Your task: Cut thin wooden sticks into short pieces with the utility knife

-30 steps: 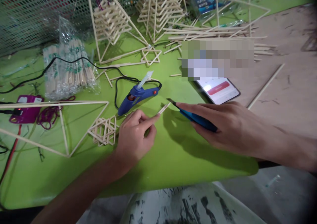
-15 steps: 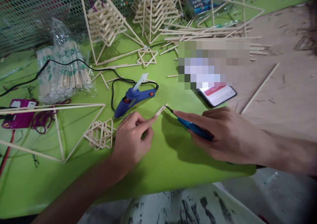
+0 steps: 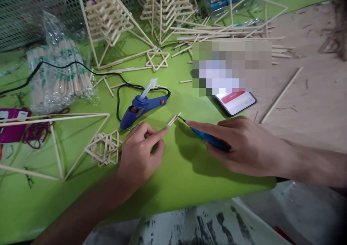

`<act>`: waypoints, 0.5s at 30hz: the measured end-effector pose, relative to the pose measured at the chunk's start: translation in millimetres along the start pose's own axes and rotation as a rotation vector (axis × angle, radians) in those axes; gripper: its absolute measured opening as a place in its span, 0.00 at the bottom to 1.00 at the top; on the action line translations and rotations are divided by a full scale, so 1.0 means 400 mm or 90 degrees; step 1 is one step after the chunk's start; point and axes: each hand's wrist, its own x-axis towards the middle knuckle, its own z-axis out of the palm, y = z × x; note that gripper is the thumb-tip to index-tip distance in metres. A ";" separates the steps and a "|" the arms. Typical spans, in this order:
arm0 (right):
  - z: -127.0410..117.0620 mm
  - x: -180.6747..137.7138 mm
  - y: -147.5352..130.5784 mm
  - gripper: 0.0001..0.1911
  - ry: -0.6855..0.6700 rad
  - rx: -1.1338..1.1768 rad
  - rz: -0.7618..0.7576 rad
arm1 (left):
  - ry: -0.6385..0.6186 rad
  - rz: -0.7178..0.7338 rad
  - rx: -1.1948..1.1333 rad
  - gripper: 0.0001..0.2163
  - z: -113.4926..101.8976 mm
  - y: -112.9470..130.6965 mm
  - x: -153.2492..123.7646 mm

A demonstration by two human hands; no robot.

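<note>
Head view: near the front edge of the table point(image 3: 195, 194), the left hand point(image 3: 142, 147) pins sticks point(image 3: 172, 120), the right hand point(image 3: 241, 144) clasps a cutter point(image 3: 210, 138), and firm pressure should prevent slipping.

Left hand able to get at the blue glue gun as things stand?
Likely yes: the glue gun lies just beyond the left hand, with nothing visible between. That hand holds short sticks, though, so it would probably release them first.

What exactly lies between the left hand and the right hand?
In the head view, thin wooden sticks jut from the left hand, and the blade of the blue cutter points at them from the right hand; I cannot tell whether the two touch.
</note>
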 end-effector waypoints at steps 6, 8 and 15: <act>-0.003 0.004 0.000 0.31 -0.003 0.024 0.005 | 0.000 0.010 0.006 0.17 0.000 0.001 0.001; -0.002 0.004 0.001 0.31 -0.003 0.025 0.005 | 0.000 0.008 0.006 0.17 0.001 0.000 0.001; -0.001 -0.001 0.002 0.32 -0.001 0.017 0.011 | 0.001 0.004 0.009 0.18 0.002 0.000 0.001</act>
